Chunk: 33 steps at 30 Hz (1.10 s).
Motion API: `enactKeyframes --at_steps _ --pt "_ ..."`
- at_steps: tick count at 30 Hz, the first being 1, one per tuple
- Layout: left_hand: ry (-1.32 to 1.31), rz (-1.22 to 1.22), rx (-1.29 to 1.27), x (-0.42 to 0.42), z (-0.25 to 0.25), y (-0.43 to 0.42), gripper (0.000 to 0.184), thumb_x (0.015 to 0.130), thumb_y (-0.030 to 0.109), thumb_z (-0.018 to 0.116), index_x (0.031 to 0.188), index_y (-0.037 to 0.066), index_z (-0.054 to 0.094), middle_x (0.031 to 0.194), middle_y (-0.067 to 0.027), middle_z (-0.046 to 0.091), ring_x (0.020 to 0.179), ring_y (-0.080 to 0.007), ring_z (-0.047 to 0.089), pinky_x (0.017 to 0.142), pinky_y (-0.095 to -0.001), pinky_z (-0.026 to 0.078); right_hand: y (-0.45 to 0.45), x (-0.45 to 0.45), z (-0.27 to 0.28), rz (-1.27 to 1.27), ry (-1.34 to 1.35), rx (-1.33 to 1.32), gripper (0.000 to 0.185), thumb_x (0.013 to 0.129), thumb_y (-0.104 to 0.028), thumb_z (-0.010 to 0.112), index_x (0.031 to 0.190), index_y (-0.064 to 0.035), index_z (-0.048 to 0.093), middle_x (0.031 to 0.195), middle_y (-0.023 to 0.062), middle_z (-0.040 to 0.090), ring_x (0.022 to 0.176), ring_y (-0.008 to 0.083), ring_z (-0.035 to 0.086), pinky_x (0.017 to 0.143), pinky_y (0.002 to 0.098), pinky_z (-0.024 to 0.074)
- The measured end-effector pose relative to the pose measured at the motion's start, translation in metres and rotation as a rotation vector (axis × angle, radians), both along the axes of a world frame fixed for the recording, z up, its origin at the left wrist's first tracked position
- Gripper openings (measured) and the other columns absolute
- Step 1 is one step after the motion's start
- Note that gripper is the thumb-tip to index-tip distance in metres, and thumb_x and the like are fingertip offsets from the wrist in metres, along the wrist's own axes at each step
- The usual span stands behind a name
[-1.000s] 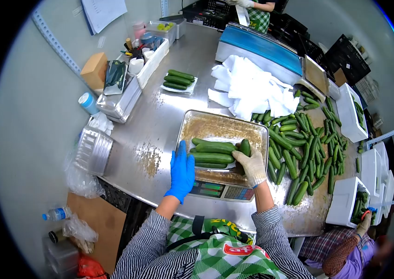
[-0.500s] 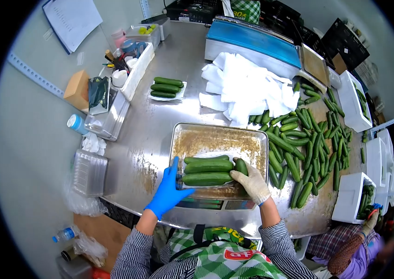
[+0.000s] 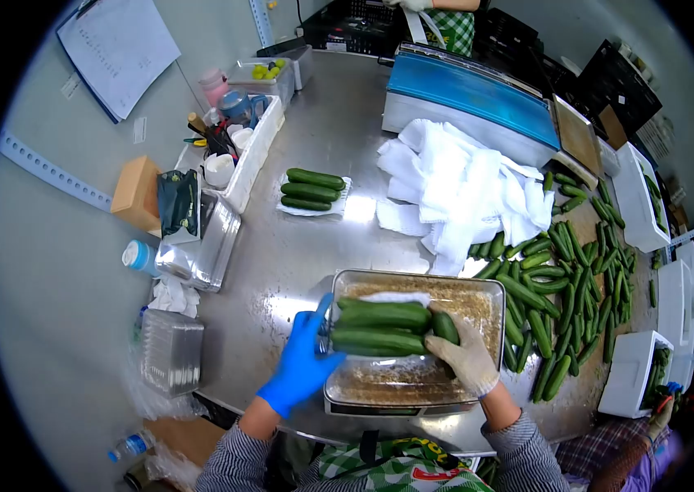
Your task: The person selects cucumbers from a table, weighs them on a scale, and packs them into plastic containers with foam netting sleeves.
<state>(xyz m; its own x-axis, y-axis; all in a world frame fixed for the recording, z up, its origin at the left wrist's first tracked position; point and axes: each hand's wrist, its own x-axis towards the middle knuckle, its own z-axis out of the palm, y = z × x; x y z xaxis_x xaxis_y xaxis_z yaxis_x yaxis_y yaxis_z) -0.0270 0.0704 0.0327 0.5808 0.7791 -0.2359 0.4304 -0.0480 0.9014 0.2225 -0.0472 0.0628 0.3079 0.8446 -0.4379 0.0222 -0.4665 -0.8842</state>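
Clasping long green cucumbers, our blue-gloved left hand and cream-gloved right hand now seem to bear them, just raised from the rectangular metal tray.

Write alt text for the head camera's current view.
A blue-gloved left hand and a white-gloved right hand hold cucumbers between them over a metal tray. A large pile of loose cucumbers lies to the right, beside crumpled white sheets. Three more cucumbers rest on a white liner farther back.
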Motion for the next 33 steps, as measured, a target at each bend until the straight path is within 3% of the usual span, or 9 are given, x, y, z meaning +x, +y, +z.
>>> enactKeyframes --at_steps 3,6,8,12,15,16,20,29,33 --pt "-0.036 0.028 0.062 -0.008 0.008 0.051 0.093 0.072 -0.007 0.072 0.152 0.018 0.033 0.114 -0.0075 0.044 0.103 -0.0187 0.052 0.085 -0.0305 0.055 0.058 0.004 -0.005 0.137 -0.174 0.097 0.068 0.082 -0.033 0.073 0.137 -0.0007 0.050 0.117 0.0197 0.060 0.104 0.0241 0.059 0.088 0.0342 0.0505" --pt "-0.033 0.049 0.183 -0.020 -0.003 0.106 0.089 0.074 -0.006 0.070 0.152 0.019 0.034 0.117 -0.0082 0.042 0.104 -0.0203 0.051 0.087 -0.0315 0.054 0.125 0.001 -0.011 0.232 -0.218 0.207 0.069 0.084 -0.041 0.070 0.138 -0.0029 0.051 0.120 0.0211 0.058 0.109 0.0298 0.059 0.096 0.0369 0.0469" --pt "-0.015 0.079 0.189 -0.027 -0.010 0.139 0.088 0.076 -0.005 0.068 0.152 0.020 0.033 0.119 -0.0103 0.039 0.104 -0.0232 0.050 0.086 -0.0325 0.052 0.170 -0.002 -0.020 0.314 -0.323 0.195 0.066 0.084 -0.037 0.070 0.136 -0.0020 0.052 0.105 0.0183 0.065 0.099 0.0241 0.063 0.091 0.0345 0.0488" --pt "-0.033 0.104 0.128 -0.047 -0.060 0.186 0.084 0.078 -0.005 0.065 0.152 0.019 0.033 0.126 -0.0120 0.037 0.109 -0.0249 0.050 0.089 -0.0335 0.051 0.227 -0.014 -0.032 0.440 -0.123 0.094 0.062 0.084 -0.029 0.071 0.135 0.0018 0.053 0.101 0.0120 0.066 0.090 0.0175 0.061 0.083 0.0312 0.0512" --pt "-0.004 0.134 0.131 -0.060 -0.117 0.199 0.084 0.078 -0.006 0.063 0.152 0.020 0.033 0.128 -0.0126 0.036 0.111 -0.0252 0.050 0.089 -0.0335 0.051 0.251 -0.017 -0.080 0.523 -0.113 0.025 0.064 0.084 -0.029 0.071 0.137 0.0014 0.051 0.102 0.0126 0.068 0.090 0.0172 0.063 0.084 0.0297 0.0515" --pt "-0.017 0.146 0.103 -0.063 -0.135 0.200 0.084 0.079 -0.006 0.062 0.153 0.018 0.031 0.128 -0.0137 0.036 0.115 -0.0271 0.048 0.095 -0.0339 0.047 0.252 -0.020 -0.085 0.518 -0.044 0.061 0.065 0.083 -0.031 0.070 0.135 0.0013 0.052 0.106 0.0185 0.069 0.096 0.0224 0.065 0.089 0.0326 0.0493" --pt "-0.039 0.162 0.190 -0.064 -0.193 0.197 0.085 0.080 -0.008 0.057 0.155 0.013 0.024 0.131 -0.0156 0.034 0.123 -0.0297 0.042 0.107 -0.0336 0.037 0.258 -0.022 -0.120 0.598 -0.266 -0.019 0.072 0.079 -0.036 0.071 0.139 -0.0012 0.049 0.113 0.0240 0.066 0.105 0.0325 0.064 0.094 0.0349 0.0480" --pt "-0.159 0.172 0.094 -0.062 -0.205 0.212 0.096 0.076 -0.012 0.056 0.158 0.013 0.011 0.142 -0.0162 0.027 0.131 -0.0303 0.038 0.110 -0.0365 0.035 0.259 -0.004 -0.124 0.637 -0.297 0.042 0.065 0.081 -0.038 0.067 0.135 -0.0043 0.053 0.117 0.0239 0.064 0.111 0.0356 0.061 0.096 0.0372 0.0465" --pt "0.097 0.112 0.196 -0.068 -0.162 0.219 0.092 0.072 -0.010 0.055 0.156 0.012 0.021 0.147 -0.0140 0.031 0.133 -0.0288 0.037 0.110 -0.0379 0.035 0.263 0.017 -0.112 0.653 -0.231 0.008 0.057 0.082 -0.036 0.067 0.123 0.0031 0.058 0.095 0.0178 0.067 0.086 0.0260 0.065 0.079 0.0359 0.0509"
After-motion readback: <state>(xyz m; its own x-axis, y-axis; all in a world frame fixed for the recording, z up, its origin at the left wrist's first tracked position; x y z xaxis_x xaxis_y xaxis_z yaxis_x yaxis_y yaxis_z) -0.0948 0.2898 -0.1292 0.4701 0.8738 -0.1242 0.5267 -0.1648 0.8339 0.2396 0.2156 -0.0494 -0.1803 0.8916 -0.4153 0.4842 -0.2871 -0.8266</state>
